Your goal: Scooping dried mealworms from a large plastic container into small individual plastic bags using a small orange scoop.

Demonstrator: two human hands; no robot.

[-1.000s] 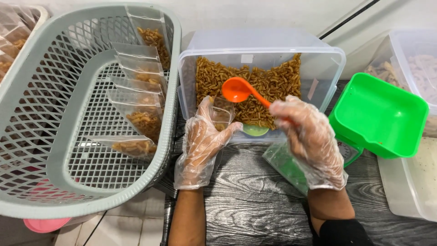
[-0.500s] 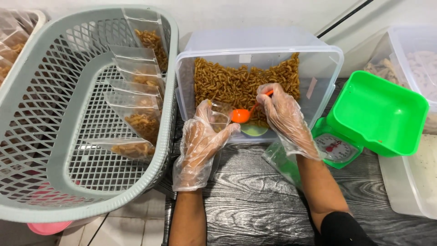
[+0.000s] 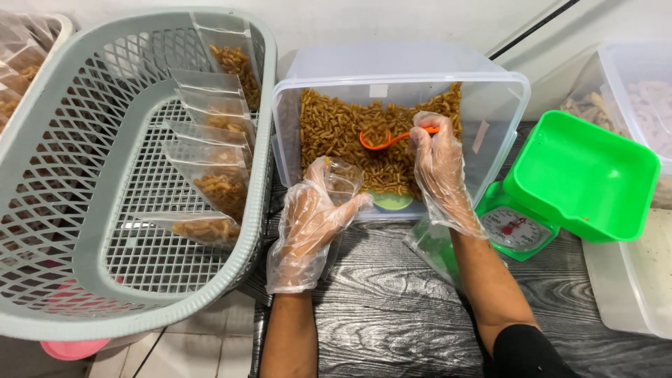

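My left hand (image 3: pixel 308 227), in a clear plastic glove, holds a small clear bag (image 3: pixel 341 179) open at the front rim of a clear plastic tub (image 3: pixel 507 112) filled with brown curly snacks (image 3: pixel 336 129). My right hand (image 3: pixel 437 168), also gloved, grips the handle of an orange spoon (image 3: pixel 381 136). The spoon's bowl lies among the snacks inside the tub, loaded with some of them. A small green lid or dish (image 3: pixel 392 201) sits just in front of the tub, under my hands.
A grey lattice basket (image 3: pixel 84 210) at the left holds several filled clear bags (image 3: pixel 213 175). A green kitchen scale (image 3: pixel 518 227) with a green tray (image 3: pixel 584 175) stands at the right, with more clear tubs (image 3: pixel 630 280) beyond. Loose plastic bags (image 3: pixel 434 248) lie on the dark wood-grain table (image 3: pixel 392 308).
My right hand has moved the orange spoon from the bag's mouth back up into the tub, where it now holds snacks. My left hand keeps the bag in place.
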